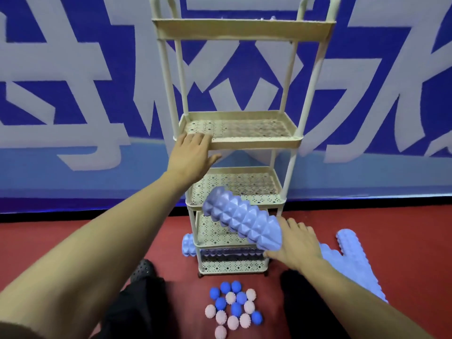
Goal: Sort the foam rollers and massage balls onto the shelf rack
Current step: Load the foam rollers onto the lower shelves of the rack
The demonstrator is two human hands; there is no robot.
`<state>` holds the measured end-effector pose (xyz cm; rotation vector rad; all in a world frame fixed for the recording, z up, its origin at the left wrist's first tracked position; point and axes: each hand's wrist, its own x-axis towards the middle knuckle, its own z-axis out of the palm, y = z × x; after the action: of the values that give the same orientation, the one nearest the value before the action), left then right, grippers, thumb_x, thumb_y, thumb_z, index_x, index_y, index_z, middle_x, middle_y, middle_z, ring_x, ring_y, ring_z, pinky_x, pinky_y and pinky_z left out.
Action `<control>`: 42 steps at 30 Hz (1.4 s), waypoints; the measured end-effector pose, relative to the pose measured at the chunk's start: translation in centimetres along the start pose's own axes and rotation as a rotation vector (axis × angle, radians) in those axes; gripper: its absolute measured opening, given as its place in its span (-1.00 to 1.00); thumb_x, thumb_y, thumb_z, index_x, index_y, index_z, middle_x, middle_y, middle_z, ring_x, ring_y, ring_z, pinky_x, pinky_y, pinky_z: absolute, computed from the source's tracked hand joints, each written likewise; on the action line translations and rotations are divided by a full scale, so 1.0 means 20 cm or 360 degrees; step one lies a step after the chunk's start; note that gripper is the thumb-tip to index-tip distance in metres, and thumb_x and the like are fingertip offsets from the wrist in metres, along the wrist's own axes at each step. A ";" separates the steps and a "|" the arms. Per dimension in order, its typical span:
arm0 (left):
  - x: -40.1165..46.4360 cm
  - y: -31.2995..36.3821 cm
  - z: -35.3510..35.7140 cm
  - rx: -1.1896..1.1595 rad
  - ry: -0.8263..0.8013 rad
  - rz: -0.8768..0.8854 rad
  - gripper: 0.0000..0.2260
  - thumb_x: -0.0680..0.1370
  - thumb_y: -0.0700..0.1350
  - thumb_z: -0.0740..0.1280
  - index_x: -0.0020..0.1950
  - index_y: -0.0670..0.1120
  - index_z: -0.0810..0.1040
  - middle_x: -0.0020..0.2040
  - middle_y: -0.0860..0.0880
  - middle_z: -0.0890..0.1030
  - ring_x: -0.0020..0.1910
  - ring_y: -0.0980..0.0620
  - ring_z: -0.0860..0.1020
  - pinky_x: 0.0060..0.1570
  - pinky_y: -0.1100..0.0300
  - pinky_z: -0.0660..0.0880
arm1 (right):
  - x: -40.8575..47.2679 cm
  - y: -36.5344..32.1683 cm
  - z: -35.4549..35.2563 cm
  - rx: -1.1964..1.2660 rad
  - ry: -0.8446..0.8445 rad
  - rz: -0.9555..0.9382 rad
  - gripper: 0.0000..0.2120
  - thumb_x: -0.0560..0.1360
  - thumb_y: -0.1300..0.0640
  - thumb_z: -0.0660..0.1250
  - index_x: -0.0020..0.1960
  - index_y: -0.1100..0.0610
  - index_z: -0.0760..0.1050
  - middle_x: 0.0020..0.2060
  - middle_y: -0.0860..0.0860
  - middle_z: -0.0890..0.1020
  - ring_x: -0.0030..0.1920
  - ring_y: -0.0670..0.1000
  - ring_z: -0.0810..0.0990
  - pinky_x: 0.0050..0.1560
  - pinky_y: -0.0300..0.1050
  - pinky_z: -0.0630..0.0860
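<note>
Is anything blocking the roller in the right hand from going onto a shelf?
Nothing visible. The right hand holds the purple foam roller in front of the shelf rack, whose middle tiers look bare. The left hand only grips one tier's front corner.

Second shelf [254,143] open from front; left hand [189,155] grips its left front corner. Held roller [242,220] crosses third shelf [234,199] front. Balls [233,307] crowd floor before rack.
</note>
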<state>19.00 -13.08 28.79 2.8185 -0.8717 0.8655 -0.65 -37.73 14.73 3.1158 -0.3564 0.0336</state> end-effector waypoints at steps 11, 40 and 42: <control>-0.05 -0.13 -0.01 0.0195 0.0278 0.0393 -0.86 0.63 -0.12 0.35 -0.03 -0.18 0.48 -0.21 -0.17 0.55 -0.24 -0.19 0.45 -0.27 -0.02 0.28 | -0.04 0.01 0.43 -0.0169 -0.0114 -0.0027 0.00 -0.04 -0.46 0.50 0.25 0.09 0.59 -0.15 0.06 0.58 -0.20 0.17 0.54 -0.16 0.05 0.41; -1.00 0.14 0.68 -0.1469 -0.0317 -0.1067 -0.80 0.59 0.08 0.41 0.12 0.00 0.55 0.06 0.05 0.60 -0.02 0.13 0.56 0.14 0.07 0.53 | 0.43 -0.36 0.66 0.0672 -0.0471 0.0296 0.08 0.05 -0.54 0.39 0.46 -0.06 0.31 0.29 -0.03 0.56 0.25 0.09 0.54 0.17 0.03 0.50; -1.11 0.20 0.85 -0.1656 -0.0918 -0.1395 -0.62 0.49 0.28 0.42 0.09 0.02 0.55 0.02 0.05 0.62 -0.11 0.12 0.57 0.16 -0.06 0.58 | 0.44 -0.39 0.67 0.0976 -0.0579 0.0410 0.03 0.11 -0.50 0.46 0.43 0.04 0.38 0.26 0.01 0.59 0.20 0.08 0.58 0.09 -0.06 0.49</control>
<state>10.19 -9.05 2.23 2.0548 0.0347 -0.4374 9.86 -32.29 1.51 3.6365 -0.9091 -0.5274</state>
